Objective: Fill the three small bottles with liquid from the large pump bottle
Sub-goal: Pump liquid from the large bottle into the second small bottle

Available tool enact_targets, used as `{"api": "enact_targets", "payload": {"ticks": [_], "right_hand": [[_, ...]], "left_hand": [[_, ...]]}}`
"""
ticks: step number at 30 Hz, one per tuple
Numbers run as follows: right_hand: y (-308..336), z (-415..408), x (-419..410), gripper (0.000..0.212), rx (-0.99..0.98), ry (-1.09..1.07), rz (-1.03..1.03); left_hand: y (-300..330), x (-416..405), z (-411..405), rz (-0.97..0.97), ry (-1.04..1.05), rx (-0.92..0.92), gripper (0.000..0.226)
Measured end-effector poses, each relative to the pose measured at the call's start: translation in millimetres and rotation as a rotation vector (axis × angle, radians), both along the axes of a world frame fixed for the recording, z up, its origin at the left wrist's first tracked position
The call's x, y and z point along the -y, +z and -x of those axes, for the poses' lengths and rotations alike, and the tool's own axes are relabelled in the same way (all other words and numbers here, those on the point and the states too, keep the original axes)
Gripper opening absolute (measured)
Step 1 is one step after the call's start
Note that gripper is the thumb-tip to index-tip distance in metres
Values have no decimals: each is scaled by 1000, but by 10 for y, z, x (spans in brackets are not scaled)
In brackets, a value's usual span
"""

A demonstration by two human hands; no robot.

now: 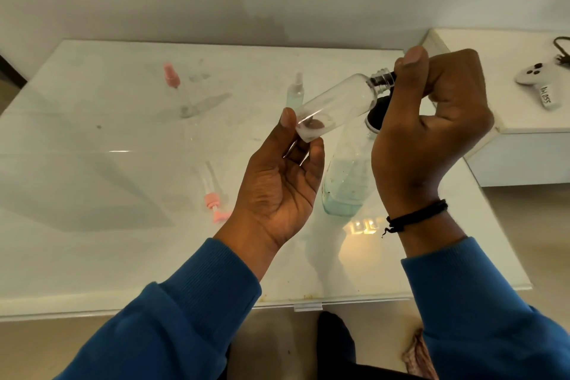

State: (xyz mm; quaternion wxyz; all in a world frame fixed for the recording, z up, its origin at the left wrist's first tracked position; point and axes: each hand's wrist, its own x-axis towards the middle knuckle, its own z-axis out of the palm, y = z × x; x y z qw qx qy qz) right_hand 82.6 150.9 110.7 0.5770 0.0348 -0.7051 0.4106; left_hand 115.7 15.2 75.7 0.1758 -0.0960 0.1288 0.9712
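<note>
At centre frame, the left hand (pixel 277 185) pinches the base of a clear small bottle (pixel 334 105) tilted toward the upper right, while the right hand (pixel 431 120) curls around the black pump nozzle (pixel 384 79) at its neck. The large pump bottle (pixel 348 182) stands below on the white table (pixel 92 194).

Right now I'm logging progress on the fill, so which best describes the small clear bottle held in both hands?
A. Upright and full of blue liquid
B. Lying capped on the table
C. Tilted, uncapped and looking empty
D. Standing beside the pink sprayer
C: the small clear bottle is tilted in the air, the left hand at its base and the right hand at its open threaded neck, no liquid visible inside.
</note>
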Motion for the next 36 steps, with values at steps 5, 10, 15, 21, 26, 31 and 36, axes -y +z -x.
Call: {"api": "enact_targets", "payload": {"ticks": [5,10,15,21,26,31,36], "right_hand": [[3,7,-24,39,8,6,-14],[-13,-25,14,37,-10,16,-7],[-7,-3,-18,37,-1,0,-20],[-42,-19,8,36,-1,-2,-4],[7,15,-41,39,-11,1,-9],[-25,-34,37,34,-11,38,13],[29,3,-11,38,-16,5,-12]], "left_hand": [[0,6,-8,8,-7,-10,75],[8,10,-4,1,3,5,84],[8,15,-3,4,-8,-1,78],[2,12,-2,1,-14,-5,82],[21,1,-8,14,-7,-3,81],[5,29,-4,13,-6,0,80],[47,9,-8,37,10,13,72]]}}
